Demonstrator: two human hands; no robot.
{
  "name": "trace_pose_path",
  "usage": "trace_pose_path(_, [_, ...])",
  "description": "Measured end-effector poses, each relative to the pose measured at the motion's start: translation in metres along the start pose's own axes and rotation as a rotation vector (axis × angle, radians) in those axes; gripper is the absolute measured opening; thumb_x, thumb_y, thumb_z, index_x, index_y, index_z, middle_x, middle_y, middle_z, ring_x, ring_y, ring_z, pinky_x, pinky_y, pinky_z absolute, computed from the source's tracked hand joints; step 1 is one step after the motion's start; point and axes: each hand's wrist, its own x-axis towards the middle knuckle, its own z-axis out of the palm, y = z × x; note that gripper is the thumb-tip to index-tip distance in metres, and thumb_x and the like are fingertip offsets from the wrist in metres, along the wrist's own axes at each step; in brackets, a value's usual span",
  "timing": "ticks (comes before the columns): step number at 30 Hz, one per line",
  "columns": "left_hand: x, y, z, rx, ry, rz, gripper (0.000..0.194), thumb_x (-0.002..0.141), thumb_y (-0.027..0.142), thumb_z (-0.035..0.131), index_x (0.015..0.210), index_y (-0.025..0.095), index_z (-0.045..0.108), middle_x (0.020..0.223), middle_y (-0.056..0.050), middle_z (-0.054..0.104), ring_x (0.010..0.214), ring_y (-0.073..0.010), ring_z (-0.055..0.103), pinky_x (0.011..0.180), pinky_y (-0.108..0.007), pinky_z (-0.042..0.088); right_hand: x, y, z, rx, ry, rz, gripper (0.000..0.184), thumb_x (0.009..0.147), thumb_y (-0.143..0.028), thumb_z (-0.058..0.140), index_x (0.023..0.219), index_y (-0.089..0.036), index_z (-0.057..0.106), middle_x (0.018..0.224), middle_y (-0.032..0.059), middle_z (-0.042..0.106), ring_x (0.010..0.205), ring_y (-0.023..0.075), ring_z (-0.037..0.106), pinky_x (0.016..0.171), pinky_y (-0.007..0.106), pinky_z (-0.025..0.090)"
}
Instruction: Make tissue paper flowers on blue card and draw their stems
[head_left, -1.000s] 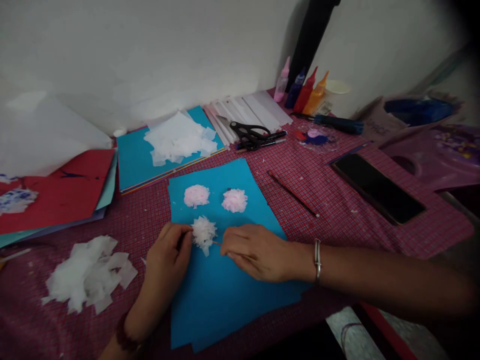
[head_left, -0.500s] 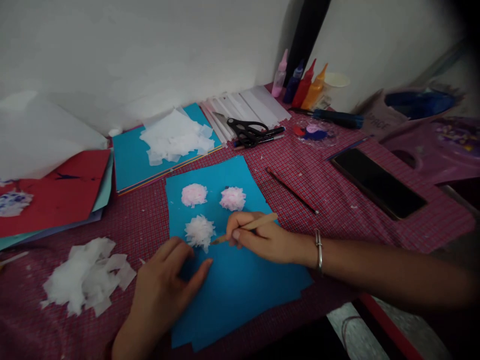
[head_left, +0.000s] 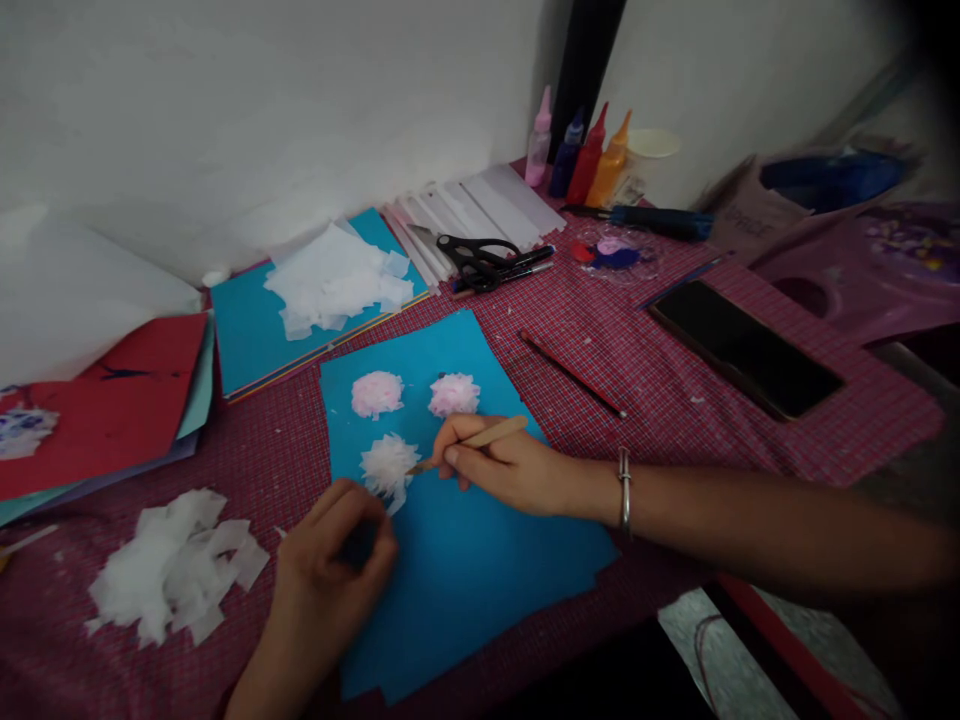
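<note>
Two pink puffs point(head_left: 377, 394) sit on the blue paper point(head_left: 480, 575), with a white puff point(head_left: 386, 461) nearer, on the left. Fingers of the right hand point(head_left: 521, 474) pinch a thin stick point(head_left: 495, 432), which slants near and left to the white puff's right edge. The left hand point(head_left: 322, 560) bends just nearer (whether its fingertips meet, one cannot tell).

Here's the ruffled white paper cluster point(head_left: 387, 462), spiky and uneven, sitting on the flat blue sheet point(head_left: 465, 580), one loose strip trailing towards the left hand point(head_left: 330, 550). And the pale, slender stick point(head_left: 491, 432), gripped in the right hand point(head_left: 521, 475), slants down, wide end raised, dark narrow tip right at the cluster's edge!
</note>
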Motion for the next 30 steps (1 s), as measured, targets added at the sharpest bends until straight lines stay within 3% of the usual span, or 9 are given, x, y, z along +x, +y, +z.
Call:
trace_pose_path(3, [0.003, -0.003, -0.019, -0.467, -0.030, -0.256, 0.014, 0.075, 0.021, 0.056, 0.065, 0.023, 0.047, 0.070, 0.003, 0.049, 0.063, -0.0135, 0.047, 0.053, -0.026, 0.039, -0.002, 0.001, 0.000, 0.009, -0.005, -0.001, 0.014, 0.088, -0.010, 0.042, 0.083, -0.016, 0.054, 0.076, -0.0006, 0.055, 0.064, 0.0098, 0.053, 0.055, 0.022, 0.043])
trace_pose_path(5, [0.005, -0.007, -0.029, -0.705, 0.019, -0.413, 0.015, 0.073, 0.019, 0.056, 0.061, 0.023, 0.046, 0.068, 0.003, 0.049, 0.062, -0.0128, 0.044, 0.052, -0.025, 0.038, -0.004, 0.003, -0.001, 0.023, -0.031, -0.008, 0.013, 0.087, -0.011, 0.043, 0.084, -0.017, 0.054, 0.073, -0.0009, 0.055, 0.062, 0.0103, 0.052, 0.055, 0.022, 0.042])
trace_pose_path(9, [0.009, -0.014, -0.037, -0.833, 0.116, -0.537, 0.016, 0.067, 0.017, 0.059, 0.060, 0.022, 0.046, 0.061, 0.004, 0.049, 0.054, -0.0106, 0.039, 0.045, -0.022, 0.031, -0.006, 0.005, 0.000, -0.021, -0.085, -0.011, 0.011, 0.086, -0.012, 0.045, 0.082, -0.017, 0.054, 0.072, -0.0012, 0.056, 0.063, 0.0107, 0.052, 0.055, 0.022, 0.041])
trace_pose_path(13, [0.013, -0.017, -0.033, -0.718, 0.063, -0.558, 0.014, 0.065, 0.025, 0.068, 0.066, 0.023, 0.054, 0.061, 0.005, 0.052, 0.050, -0.0086, 0.037, 0.043, -0.020, 0.027, -0.002, 0.003, 0.002, -0.102, -0.097, -0.049, 0.014, 0.087, -0.011, 0.044, 0.083, -0.017, 0.056, 0.078, 0.0003, 0.059, 0.067, 0.0106, 0.054, 0.058, 0.023, 0.043])
trace_pose_path(15, [0.014, -0.019, -0.032, -0.594, -0.006, -0.542, 0.013, 0.069, 0.031, 0.069, 0.070, 0.023, 0.059, 0.060, 0.004, 0.053, 0.051, -0.0095, 0.041, 0.045, -0.021, 0.031, 0.000, 0.003, 0.004, -0.142, -0.094, -0.062, 0.015, 0.089, -0.014, 0.044, 0.086, -0.016, 0.058, 0.081, 0.0012, 0.061, 0.066, 0.0103, 0.054, 0.057, 0.023, 0.043])
trace_pose_path(21, [0.013, -0.035, -0.034, -0.351, -0.322, -0.189, 0.011, 0.080, 0.030, 0.058, 0.073, 0.026, 0.064, 0.075, 0.001, 0.063, 0.069, -0.0157, 0.059, 0.062, -0.026, 0.047, 0.001, 0.003, 0.006, -0.280, -0.046, -0.088, 0.018, 0.092, -0.016, 0.043, 0.087, -0.017, 0.060, 0.086, 0.0021, 0.062, 0.069, 0.0105, 0.056, 0.062, 0.024, 0.046])
trace_pose_path(24, [0.012, -0.036, -0.032, -0.325, -0.418, -0.137, 0.013, 0.083, 0.027, 0.053, 0.075, 0.026, 0.062, 0.078, 0.001, 0.063, 0.073, -0.0155, 0.060, 0.065, -0.026, 0.048, 0.000, 0.003, 0.006, -0.293, -0.046, -0.105, 0.019, 0.092, -0.017, 0.042, 0.086, -0.017, 0.060, 0.086, 0.0024, 0.062, 0.071, 0.0109, 0.057, 0.063, 0.024, 0.046])
trace_pose_path(26, [0.013, -0.035, -0.027, -0.302, -0.424, -0.176, 0.013, 0.084, 0.030, 0.053, 0.078, 0.026, 0.063, 0.076, 0.002, 0.064, 0.070, -0.0152, 0.060, 0.062, -0.025, 0.048, 0.000, 0.003, 0.006, -0.300, -0.047, -0.113, 0.019, 0.092, -0.016, 0.042, 0.086, -0.017, 0.060, 0.085, 0.0022, 0.062, 0.071, 0.0111, 0.058, 0.064, 0.024, 0.047])
trace_pose_path(30, [0.016, -0.034, -0.013, -0.217, -0.253, -0.220, 0.013, 0.080, 0.035, 0.058, 0.085, 0.025, 0.064, 0.072, 0.002, 0.066, 0.066, -0.0166, 0.062, 0.058, -0.026, 0.048, 0.000, 0.003, 0.007, -0.302, -0.046, -0.128, 0.017, 0.091, -0.015, 0.044, 0.086, -0.017, 0.060, 0.085, 0.0023, 0.063, 0.076, 0.0125, 0.060, 0.067, 0.025, 0.047])
